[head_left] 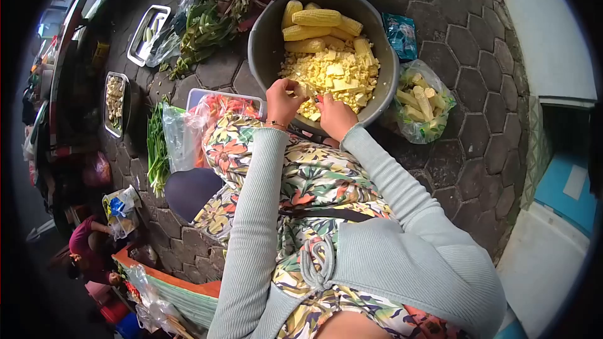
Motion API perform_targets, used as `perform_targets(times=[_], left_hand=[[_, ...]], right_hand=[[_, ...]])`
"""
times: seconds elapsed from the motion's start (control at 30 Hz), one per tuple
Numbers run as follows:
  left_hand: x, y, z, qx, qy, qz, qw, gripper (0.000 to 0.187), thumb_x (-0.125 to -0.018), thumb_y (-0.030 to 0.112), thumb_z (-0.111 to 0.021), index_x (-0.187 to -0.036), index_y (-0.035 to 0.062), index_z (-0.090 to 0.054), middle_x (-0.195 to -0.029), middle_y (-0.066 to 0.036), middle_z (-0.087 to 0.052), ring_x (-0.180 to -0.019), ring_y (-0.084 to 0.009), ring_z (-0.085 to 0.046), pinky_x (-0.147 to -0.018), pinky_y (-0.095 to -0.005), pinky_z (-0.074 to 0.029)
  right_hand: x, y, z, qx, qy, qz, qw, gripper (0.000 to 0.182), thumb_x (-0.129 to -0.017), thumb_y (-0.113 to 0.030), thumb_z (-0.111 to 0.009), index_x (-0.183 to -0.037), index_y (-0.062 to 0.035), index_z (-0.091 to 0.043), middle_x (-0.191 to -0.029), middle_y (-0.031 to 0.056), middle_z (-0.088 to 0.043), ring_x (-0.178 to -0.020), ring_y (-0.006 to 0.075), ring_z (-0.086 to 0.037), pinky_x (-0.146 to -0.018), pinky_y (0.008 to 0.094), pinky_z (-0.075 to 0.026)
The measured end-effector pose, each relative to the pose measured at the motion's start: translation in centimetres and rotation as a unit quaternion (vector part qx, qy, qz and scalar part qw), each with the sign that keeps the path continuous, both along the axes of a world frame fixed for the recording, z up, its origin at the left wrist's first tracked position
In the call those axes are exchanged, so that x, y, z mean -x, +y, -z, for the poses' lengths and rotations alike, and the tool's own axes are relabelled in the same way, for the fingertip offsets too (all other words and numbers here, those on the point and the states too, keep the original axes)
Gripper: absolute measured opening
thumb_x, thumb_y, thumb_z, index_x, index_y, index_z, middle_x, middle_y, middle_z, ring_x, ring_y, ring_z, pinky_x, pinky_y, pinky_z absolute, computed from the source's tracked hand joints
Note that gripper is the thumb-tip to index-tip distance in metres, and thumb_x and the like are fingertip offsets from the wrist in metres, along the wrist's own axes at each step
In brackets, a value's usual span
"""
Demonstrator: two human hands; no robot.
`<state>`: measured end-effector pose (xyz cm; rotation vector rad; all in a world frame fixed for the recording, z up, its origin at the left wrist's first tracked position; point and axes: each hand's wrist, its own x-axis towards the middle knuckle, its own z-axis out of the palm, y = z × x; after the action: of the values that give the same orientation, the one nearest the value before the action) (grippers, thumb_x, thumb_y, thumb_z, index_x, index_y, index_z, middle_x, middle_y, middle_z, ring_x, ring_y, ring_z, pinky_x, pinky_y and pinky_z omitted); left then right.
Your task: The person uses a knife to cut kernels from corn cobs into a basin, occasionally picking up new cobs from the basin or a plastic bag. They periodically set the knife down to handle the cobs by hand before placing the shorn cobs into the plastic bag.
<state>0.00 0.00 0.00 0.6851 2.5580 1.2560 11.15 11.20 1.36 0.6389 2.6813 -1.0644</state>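
Observation:
A large grey basin (pixel 259 56) stands in front of my knees, with cut corn kernels (pixel 330 72) heaped in it. Whole peeled ears of corn (pixel 316 17) lie at its far side. Over the near rim, my left hand (pixel 284 102) is closed, pinching what looks like a pale yellow piece of corn (pixel 302 93). Close beside it on the right, my right hand (pixel 337 117) is closed around a small tool with a red part at the fingertips. Most of that tool is hidden by the fingers, so its kind does not show.
Right of the basin are a plastic bag of bare cobs (pixel 424 103) and a teal packet (pixel 400 36). To the left lie a tray of red pieces (pixel 229 103), spring onions (pixel 157 150), leafy greens (pixel 204 31) and metal trays (pixel 115 105). Another person (pixel 91 248) is at lower left.

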Motion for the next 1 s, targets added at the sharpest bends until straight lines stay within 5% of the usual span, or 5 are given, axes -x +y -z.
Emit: perform_targets(times=[0.17,0.6,0.7,0.8,1.0], left_hand=[[0.5,0.3,-0.5,0.002,0.032,0.021,0.999,0.028,-0.056,0.005,-0.075,-0.079,-0.0022,-0.061,-0.078,-0.010,-0.061,-0.070,-0.0170,-0.061,-0.060,-0.0253,-0.050],[-0.4,0.5,-0.4,-0.039,0.016,0.003,0.999,0.022,-0.054,0.001,-0.073,-0.073,-0.0017,-0.062,-0.073,-0.012,-0.060,-0.068,-0.0212,-0.061,-0.060,-0.0276,-0.051],[-0.4,0.6,0.4,-0.040,0.028,0.026,0.998,0.023,-0.058,0.007,-0.074,-0.076,-0.0009,-0.064,-0.077,-0.010,-0.062,-0.068,-0.0177,-0.062,-0.061,-0.0264,-0.051],[-1.1,1.2,0.4,-0.045,0.017,0.041,0.998,0.014,-0.060,0.002,-0.069,-0.073,-0.0013,-0.063,-0.074,-0.012,-0.060,-0.069,-0.0188,-0.062,-0.063,-0.0273,-0.052],[0.3,-0.8,0.9,0.019,0.043,-0.001,0.999,0.023,-0.057,0.003,-0.073,-0.077,0.0007,-0.061,-0.072,-0.009,-0.061,-0.066,-0.0172,-0.061,-0.060,-0.0257,-0.049]], right_hand=[[0.8,0.0,-0.3,-0.024,-0.011,-0.012,1.000,0.029,-0.088,-0.027,-0.042,-0.092,0.0012,-0.044,-0.069,0.0199,-0.060,-0.068,0.0360,-0.060,-0.060,0.0450,-0.046],[1.0,-0.6,-1.9,-0.091,-0.096,-0.010,0.991,0.020,-0.087,-0.019,-0.043,-0.095,-0.0012,-0.048,-0.076,0.0160,-0.063,-0.076,0.0305,-0.062,-0.063,0.0403,-0.049],[1.1,-0.2,-1.7,-0.087,-0.103,-0.013,0.991,0.022,-0.085,-0.016,-0.043,-0.097,0.0006,-0.053,-0.081,0.0182,-0.063,-0.081,0.0300,-0.062,-0.068,0.0395,-0.049],[3.8,0.9,-0.3,-0.119,-0.234,-0.081,0.961,0.026,-0.082,-0.018,-0.046,-0.096,-0.0031,-0.063,-0.100,0.0148,-0.061,-0.093,0.0296,-0.060,-0.079,0.0380,-0.047],[0.9,2.7,3.0,-0.122,-0.147,-0.115,0.975,0.027,-0.082,-0.019,-0.045,-0.094,-0.0002,-0.060,-0.095,0.0176,-0.061,-0.086,0.0320,-0.060,-0.073,0.0392,-0.049]])
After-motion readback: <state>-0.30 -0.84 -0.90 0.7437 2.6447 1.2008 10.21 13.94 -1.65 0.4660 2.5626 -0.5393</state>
